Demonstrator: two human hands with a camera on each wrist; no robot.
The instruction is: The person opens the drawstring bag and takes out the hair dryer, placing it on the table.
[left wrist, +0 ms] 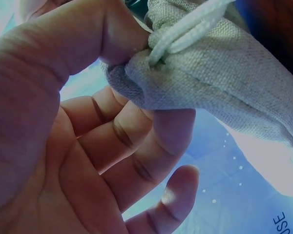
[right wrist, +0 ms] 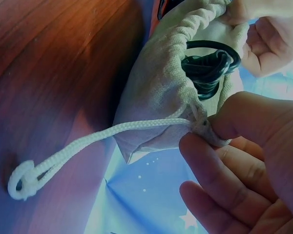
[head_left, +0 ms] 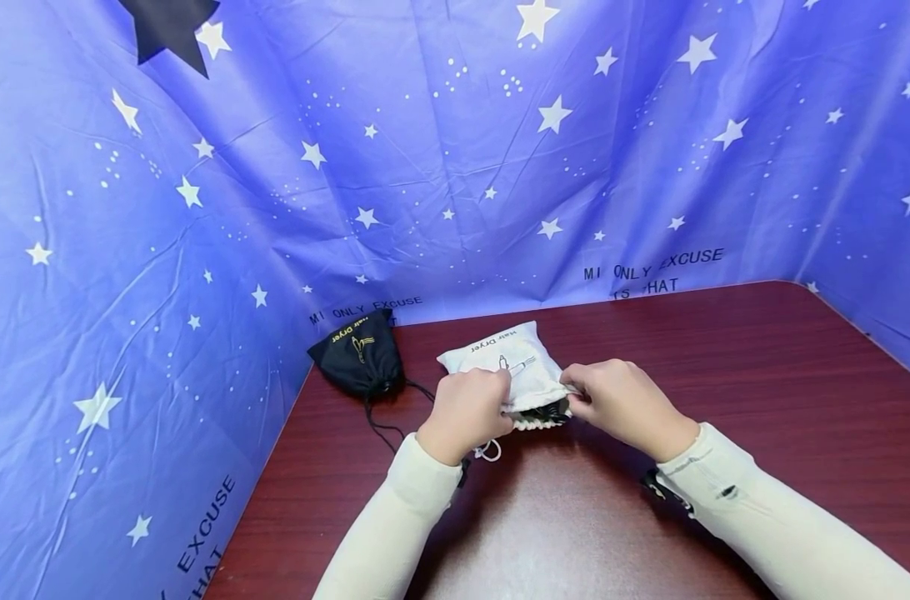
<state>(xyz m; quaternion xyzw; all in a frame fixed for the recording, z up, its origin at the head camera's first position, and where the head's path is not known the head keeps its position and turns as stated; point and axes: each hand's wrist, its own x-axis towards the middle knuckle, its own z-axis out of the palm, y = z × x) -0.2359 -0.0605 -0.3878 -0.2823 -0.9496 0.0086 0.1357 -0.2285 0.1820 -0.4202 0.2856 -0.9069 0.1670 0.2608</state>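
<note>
A white drawstring bag (head_left: 526, 350) printed "Hair Dryer" lies on the table, its gathered mouth facing me and partly spread. At the mouth's left corner my left hand (head_left: 470, 408) pinches the cloth between thumb and fingers. The opposite corner is pinched by my right hand (head_left: 623, 404). Inside the opening a coiled black cord (right wrist: 207, 68) shows; whatever else the bag holds is hidden. From the right corner a white drawstring (right wrist: 112, 127) trails with a knotted loop at its end. Another white drawstring loop (left wrist: 193, 29) comes out beside my left thumb.
Left of the white bag sits a black drawstring bag (head_left: 357, 358), also printed "Hair Dryer", its black strings (head_left: 380, 429) trailing toward me. Both rest on a dark red wooden table (head_left: 725, 358). A blue star-patterned cloth (head_left: 440, 167) hangs behind and on both sides.
</note>
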